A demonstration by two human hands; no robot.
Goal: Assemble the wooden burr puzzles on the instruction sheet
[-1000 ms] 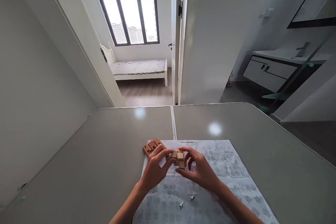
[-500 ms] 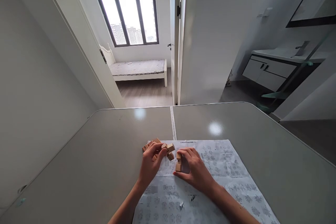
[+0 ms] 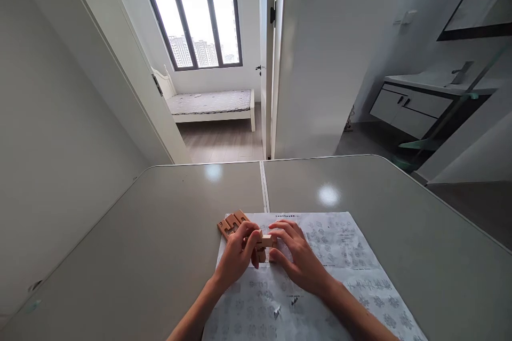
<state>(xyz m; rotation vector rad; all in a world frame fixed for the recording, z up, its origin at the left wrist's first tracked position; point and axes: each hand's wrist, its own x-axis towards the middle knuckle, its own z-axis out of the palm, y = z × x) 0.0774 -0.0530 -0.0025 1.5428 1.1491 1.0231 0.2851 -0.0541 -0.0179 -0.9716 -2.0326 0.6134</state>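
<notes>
My left hand [image 3: 236, 256] is closed on light wooden puzzle pieces [image 3: 265, 241], joined crosswise with one bar pointing right. Its fingers cover part of them. Just to the right, my right hand [image 3: 298, 256] curves its thumb and fingers around an upright notched wooden block, now mostly hidden behind the joined pieces and fingertips. The two sets of wood meet or nearly touch; which, I cannot tell. Beyond my left hand lie several loose notched wooden pieces [image 3: 232, 222], side by side at the upper left corner of the printed sheet [image 3: 348, 266].
The sheet, covered in small printed diagrams, lies on a grey table [image 3: 160, 256] with a pale seam [image 3: 264, 186]. Two small dark specks or tears [image 3: 277, 311] mark its lower part. Behind the table are a doorway, a bed [image 3: 212, 104] and a washbasin cabinet [image 3: 414, 109].
My left hand has moved right and slightly down, bringing its joined pieces up against or close to the block at my right hand. My right hand has stayed nearly in place.
</notes>
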